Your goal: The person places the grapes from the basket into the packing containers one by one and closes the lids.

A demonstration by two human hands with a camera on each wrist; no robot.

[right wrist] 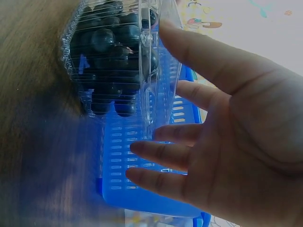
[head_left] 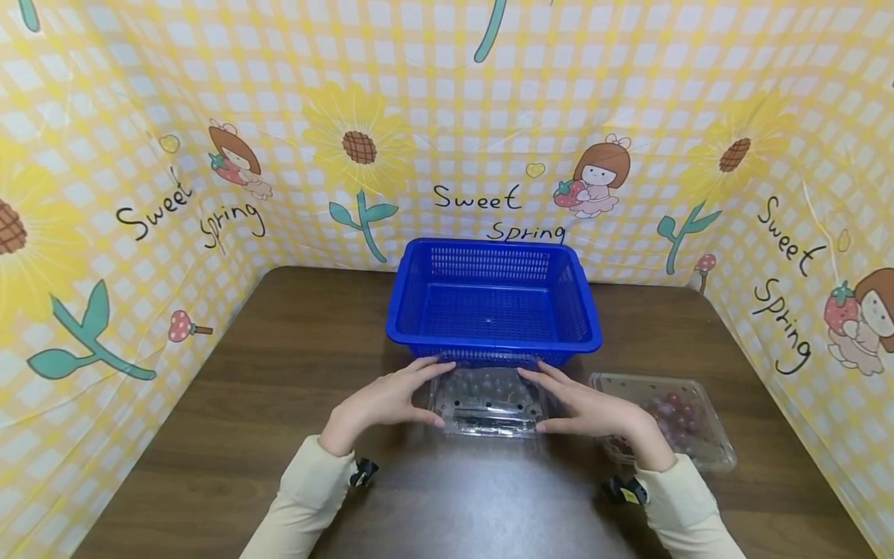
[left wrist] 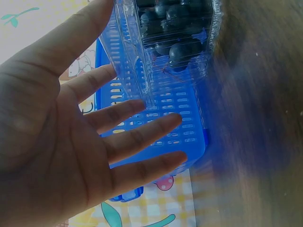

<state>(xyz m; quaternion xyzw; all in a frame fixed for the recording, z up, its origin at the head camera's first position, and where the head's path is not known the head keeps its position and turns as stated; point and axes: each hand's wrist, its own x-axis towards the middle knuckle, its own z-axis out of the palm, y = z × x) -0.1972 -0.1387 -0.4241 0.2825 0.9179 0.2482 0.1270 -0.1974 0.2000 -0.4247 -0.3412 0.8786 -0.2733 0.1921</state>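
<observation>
A clear plastic clamshell box (head_left: 489, 400) of dark grapes (left wrist: 179, 49) sits on the table between my two hands. My left hand (head_left: 391, 397) is at its left side, thumb tip at the near left corner and straight fingers spread along the far part of the lid (right wrist: 165, 61). Mirroring it, my right hand (head_left: 594, 404) has its thumb at the near right corner and its fingertips over the lid's far right. Both palms face the box and stay apart from its walls. Through the clear plastic of the box, the dark grapes show in both wrist views.
A blue perforated basket (head_left: 594, 330) stands just behind the box. To the right, partly behind my right wrist, lies another clear box (head_left: 705, 415) with reddish grapes (head_left: 673, 415). Yellow checked cloth (head_left: 454, 116) surrounds the brown wooden table (head_left: 279, 349) on the back and sides.
</observation>
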